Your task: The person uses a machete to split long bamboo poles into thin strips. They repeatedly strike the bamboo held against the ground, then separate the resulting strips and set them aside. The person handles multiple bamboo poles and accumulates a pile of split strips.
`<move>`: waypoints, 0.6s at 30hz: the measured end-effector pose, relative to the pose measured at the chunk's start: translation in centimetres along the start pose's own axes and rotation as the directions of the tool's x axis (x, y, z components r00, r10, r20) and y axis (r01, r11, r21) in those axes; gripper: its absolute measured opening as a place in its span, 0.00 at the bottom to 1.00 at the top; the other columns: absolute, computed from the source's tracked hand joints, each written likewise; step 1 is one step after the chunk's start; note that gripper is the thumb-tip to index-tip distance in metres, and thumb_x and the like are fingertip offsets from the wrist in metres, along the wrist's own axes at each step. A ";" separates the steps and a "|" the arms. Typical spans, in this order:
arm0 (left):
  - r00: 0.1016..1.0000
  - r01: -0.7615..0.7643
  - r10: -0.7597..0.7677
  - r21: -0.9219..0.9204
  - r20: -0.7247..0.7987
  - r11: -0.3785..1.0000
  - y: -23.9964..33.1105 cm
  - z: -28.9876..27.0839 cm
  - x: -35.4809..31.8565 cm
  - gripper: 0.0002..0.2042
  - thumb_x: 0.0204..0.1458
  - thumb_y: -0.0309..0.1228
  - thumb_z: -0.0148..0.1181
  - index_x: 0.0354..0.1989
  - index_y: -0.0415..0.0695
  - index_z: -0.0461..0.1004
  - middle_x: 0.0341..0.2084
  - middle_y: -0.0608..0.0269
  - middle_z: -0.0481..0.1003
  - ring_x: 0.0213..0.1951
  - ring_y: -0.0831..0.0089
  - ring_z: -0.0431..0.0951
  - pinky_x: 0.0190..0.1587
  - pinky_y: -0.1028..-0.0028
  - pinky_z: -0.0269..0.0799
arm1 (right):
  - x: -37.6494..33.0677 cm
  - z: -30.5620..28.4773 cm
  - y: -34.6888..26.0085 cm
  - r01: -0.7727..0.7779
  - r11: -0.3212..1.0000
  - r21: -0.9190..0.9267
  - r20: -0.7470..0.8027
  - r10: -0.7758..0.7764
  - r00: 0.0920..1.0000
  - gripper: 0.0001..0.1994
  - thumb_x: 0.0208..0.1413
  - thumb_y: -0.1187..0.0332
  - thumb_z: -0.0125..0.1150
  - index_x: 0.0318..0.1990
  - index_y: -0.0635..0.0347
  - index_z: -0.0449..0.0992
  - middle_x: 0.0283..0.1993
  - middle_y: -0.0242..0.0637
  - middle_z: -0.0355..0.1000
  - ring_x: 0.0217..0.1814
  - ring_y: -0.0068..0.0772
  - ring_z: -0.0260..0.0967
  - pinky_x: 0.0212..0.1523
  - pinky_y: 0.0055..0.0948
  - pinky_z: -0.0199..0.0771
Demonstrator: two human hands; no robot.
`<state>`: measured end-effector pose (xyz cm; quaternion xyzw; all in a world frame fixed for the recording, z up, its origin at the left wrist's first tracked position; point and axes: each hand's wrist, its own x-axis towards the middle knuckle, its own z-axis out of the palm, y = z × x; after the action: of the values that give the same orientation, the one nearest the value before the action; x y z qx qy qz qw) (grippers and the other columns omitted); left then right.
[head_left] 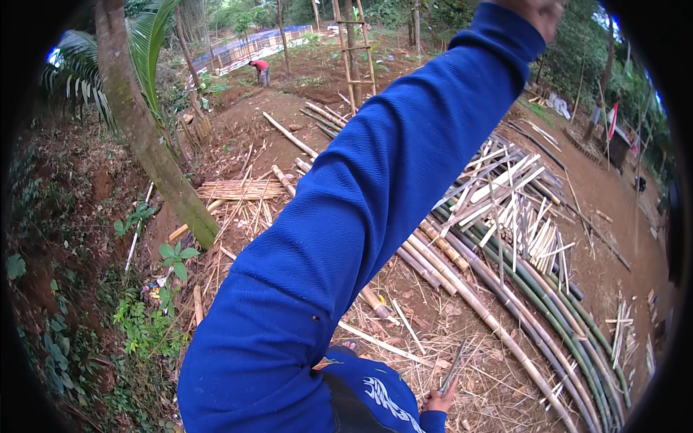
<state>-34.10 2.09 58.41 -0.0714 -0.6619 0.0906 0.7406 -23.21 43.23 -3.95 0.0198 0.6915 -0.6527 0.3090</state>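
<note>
- On the bare earth slope below me, I am standing over a long row of bamboo poles that are lying side by side, running from the middle of the view down toward the lower right
- I am raising my left hand high, the blue sleeve crossing most of the picture; only the edge of the hand is showing at the top rim, so I cannot tell whether its fingers are closed or loose, or whether anything is in them
- I am gripping a long thin blade in my right hand, low at the bottom edge, fingers wrapped around its handle, the tip pointing up toward the poles
- Beyond the round poles, a heap of pale split strips is lying crosswise, which I am reading as work already done
- A smaller flat bundle of slats is resting near the foot of a tree trunk on my left
- Judging from the piles, I am partway along: many green and brown poles are lying whole and uncut, more than have been split
- Far up the slope, another person in a red top is bending over the ground, well apart from me, near a ladder standing upright
</note>
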 end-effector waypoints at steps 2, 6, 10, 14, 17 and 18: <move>0.943 0.144 -0.118 0.060 -0.310 0.988 -2.7 -1.9 1.2 0.11 0.50 0.37 0.62 0.33 0.44 0.71 0.20 0.54 0.77 0.20 0.61 0.79 0.22 0.63 0.73 | -0.1 -0.3 -0.7 0.014 0.999 -0.039 0.143 -0.008 0.990 0.33 0.50 0.82 0.52 0.64 0.42 0.61 0.17 0.30 0.60 0.12 0.23 0.57 0.09 0.23 0.55; 0.627 0.579 -0.761 -0.553 -0.168 0.599 -6.0 -7.3 -1.1 0.06 0.53 0.30 0.59 0.33 0.44 0.69 0.15 0.60 0.72 0.12 0.69 0.72 0.12 0.71 0.65 | 1.9 -0.2 -2.9 -0.117 0.985 -0.125 0.265 0.146 0.953 0.20 0.55 0.73 0.56 0.57 0.48 0.70 0.18 0.31 0.60 0.12 0.22 0.57 0.10 0.24 0.58; 0.260 0.571 -0.943 -0.755 -0.206 0.322 -15.8 -12.4 -9.6 0.12 0.54 0.37 0.58 0.40 0.43 0.68 0.17 0.62 0.69 0.14 0.71 0.70 0.18 0.73 0.72 | 4.7 1.4 -4.0 -0.171 0.983 -0.072 0.399 0.186 0.898 0.22 0.63 0.49 0.45 0.59 0.47 0.66 0.21 0.34 0.62 0.12 0.23 0.57 0.12 0.23 0.59; 0.004 0.654 -0.997 -0.754 -0.072 0.057 -11.9 -18.3 -21.6 0.21 0.57 0.52 0.51 0.30 0.45 0.59 0.14 0.65 0.61 0.13 0.72 0.65 0.18 0.71 0.70 | 6.1 3.1 -6.5 -0.313 0.944 0.103 0.374 0.255 0.892 0.33 0.57 0.34 0.40 0.62 0.46 0.62 0.25 0.34 0.61 0.15 0.22 0.56 0.15 0.23 0.61; -0.332 0.523 -0.943 -0.837 -0.027 -0.160 -8.5 -20.6 -31.4 0.21 0.55 0.49 0.57 0.33 0.44 0.59 0.19 0.65 0.60 0.20 0.70 0.66 0.26 0.68 0.74 | 6.2 3.7 -7.8 -0.266 0.944 0.194 0.325 0.194 0.926 0.35 0.56 0.33 0.38 0.64 0.44 0.59 0.26 0.33 0.60 0.17 0.21 0.56 0.15 0.21 0.62; -0.391 0.551 -0.919 -0.811 -0.044 -0.196 -6.9 -21.9 -34.4 0.21 0.53 0.48 0.58 0.33 0.43 0.60 0.19 0.64 0.61 0.22 0.70 0.67 0.28 0.67 0.75 | 6.5 3.3 -7.7 -0.235 0.943 0.235 0.323 0.152 0.934 0.35 0.56 0.33 0.38 0.65 0.43 0.58 0.27 0.32 0.60 0.17 0.21 0.55 0.15 0.20 0.62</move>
<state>-15.79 -12.18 24.21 0.2422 -0.1144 -0.6841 0.6784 -30.46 36.68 0.08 0.0309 0.5357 -0.7023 0.4679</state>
